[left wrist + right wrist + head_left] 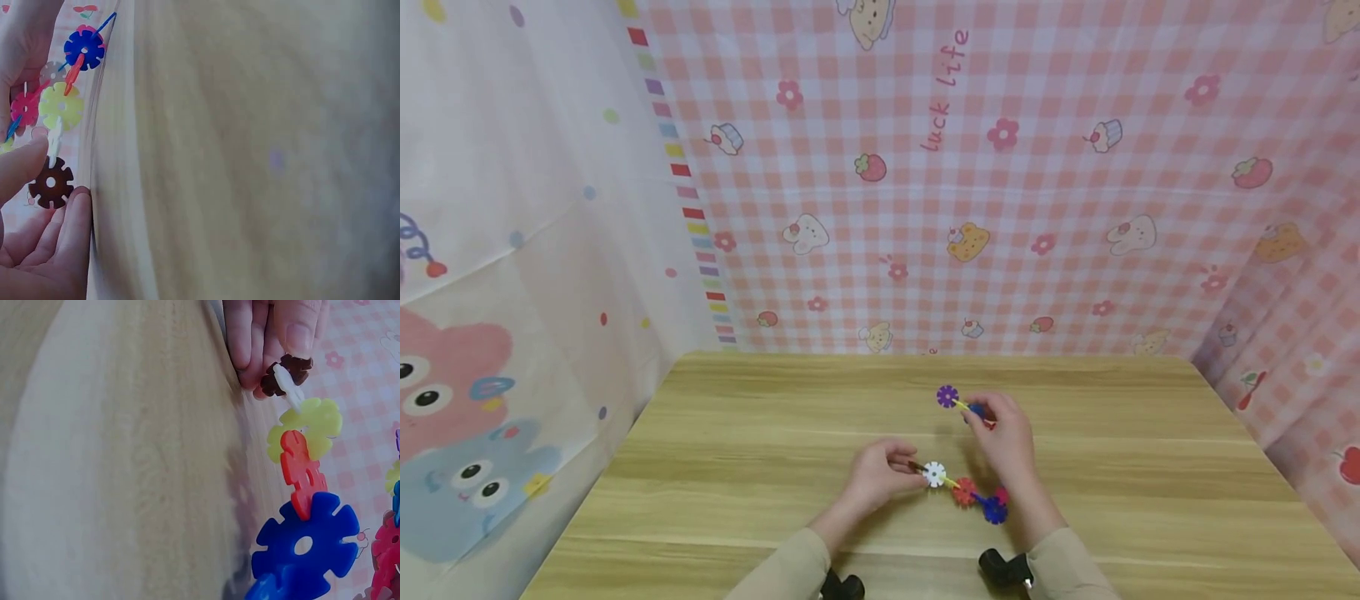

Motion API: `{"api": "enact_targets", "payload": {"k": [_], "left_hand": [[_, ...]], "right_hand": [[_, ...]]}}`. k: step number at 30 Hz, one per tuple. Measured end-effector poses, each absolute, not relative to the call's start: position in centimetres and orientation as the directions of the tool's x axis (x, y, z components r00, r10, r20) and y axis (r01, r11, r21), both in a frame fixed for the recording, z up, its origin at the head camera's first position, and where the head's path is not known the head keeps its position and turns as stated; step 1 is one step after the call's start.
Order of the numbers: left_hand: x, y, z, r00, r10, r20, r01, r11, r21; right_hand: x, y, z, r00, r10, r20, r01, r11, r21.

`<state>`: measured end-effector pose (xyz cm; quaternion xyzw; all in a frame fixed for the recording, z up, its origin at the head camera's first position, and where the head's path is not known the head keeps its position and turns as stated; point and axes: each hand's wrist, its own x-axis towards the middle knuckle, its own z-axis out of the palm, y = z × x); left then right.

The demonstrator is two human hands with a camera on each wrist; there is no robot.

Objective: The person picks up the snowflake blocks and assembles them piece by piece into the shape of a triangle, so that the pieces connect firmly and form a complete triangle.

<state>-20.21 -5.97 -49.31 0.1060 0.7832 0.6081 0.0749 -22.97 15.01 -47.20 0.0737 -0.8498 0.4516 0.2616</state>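
Observation:
A chain of slotted plastic snowflake discs stretches from my left hand (876, 479) toward my right wrist. Thumb and fingers of the left hand pinch the brown disc (51, 182) at its end. After it come a white disc (934, 475), a yellow disc (306, 428), a red disc (965, 492) and a dark blue disc (306, 547), with a pink disc (1002, 496) beside. Farther back, my right hand (1006, 437) holds another stretch of discs between thumb and fingers, tipped by a purple disc (947, 397). Whether both stretches join is hidden by the right hand and wrist.
Beneath the hands lies a wood-grain table (737, 433). A pink checked cloth (910, 208) hangs behind it, and a white patterned cloth (565, 250) hangs on the left. Black wrist-worn devices (1003, 568) sit near the cuffs.

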Motion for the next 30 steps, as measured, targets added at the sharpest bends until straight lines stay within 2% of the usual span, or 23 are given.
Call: {"api": "enact_targets", "payload": {"k": [8,16,23,30], "left_hand": [[-20.3,-5.2,-49.3,-0.980,0.189,0.068,0.111,0.227,0.967],[-20.9,-4.0,-48.1,-0.991,0.085,0.101,0.111,0.123,0.986],[-21.5,-3.3,-47.0,-0.984,0.030,0.176,0.177,0.032,0.984],[-22.1,-3.8,-46.0,-0.982,0.054,0.180,0.181,0.013,0.983]], "right_hand": [[-22.6,14.8,-47.1,-0.867,0.098,0.489,-0.356,0.564,-0.745],[-22.6,14.4,-46.6,-0.872,0.056,0.487,-0.382,0.544,-0.747],[-23.0,14.2,-46.1,-0.876,0.032,0.482,-0.394,0.530,-0.751],[-23.1,14.3,-44.9,-0.930,0.043,0.365,-0.308,0.452,-0.837]]}}
